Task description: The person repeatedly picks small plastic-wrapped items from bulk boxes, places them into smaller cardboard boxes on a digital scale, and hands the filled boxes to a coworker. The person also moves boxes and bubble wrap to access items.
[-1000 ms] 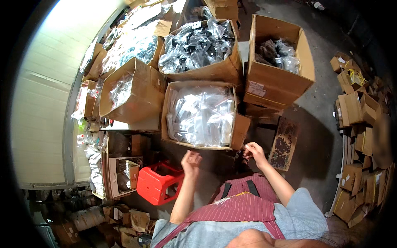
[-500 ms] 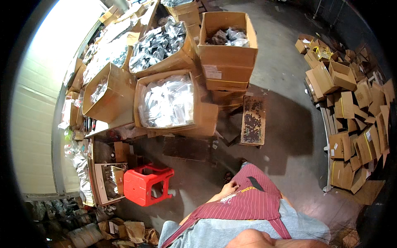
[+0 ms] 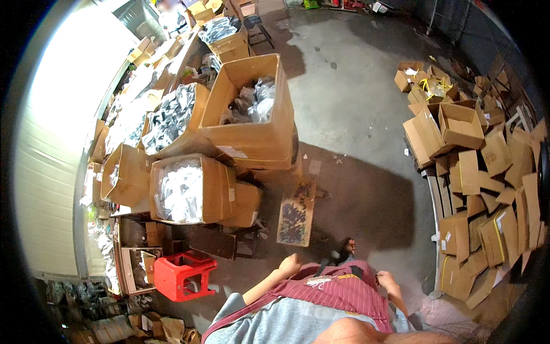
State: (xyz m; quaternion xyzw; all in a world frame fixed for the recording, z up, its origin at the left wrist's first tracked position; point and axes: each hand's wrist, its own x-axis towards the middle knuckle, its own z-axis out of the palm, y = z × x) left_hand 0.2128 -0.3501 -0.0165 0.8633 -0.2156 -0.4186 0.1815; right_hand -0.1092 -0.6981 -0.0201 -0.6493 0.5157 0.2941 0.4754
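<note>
My left hand, loosely curled in a fist, is held out in front of the maroon striped apron. Nothing shows in it. Nearest to it is a low wooden bench with a worn, dark-stained top. Beside the apron's right edge hangs my right hand, its fingers bent inward; I see nothing in it either. A foot in an open shoe shows past the apron. To the left stands a red plastic stool.
Open cartons of bagged goods crowd the left, with a tall carton next to the bench. Flattened and empty boxes are heaped along the right on a pallet. Concrete floor runs between. Another person is at the far left.
The view has shifted, bringing the cartons, bench and stool lower and further left. My left hand has come off the apron; my right hand has come into sight.
</note>
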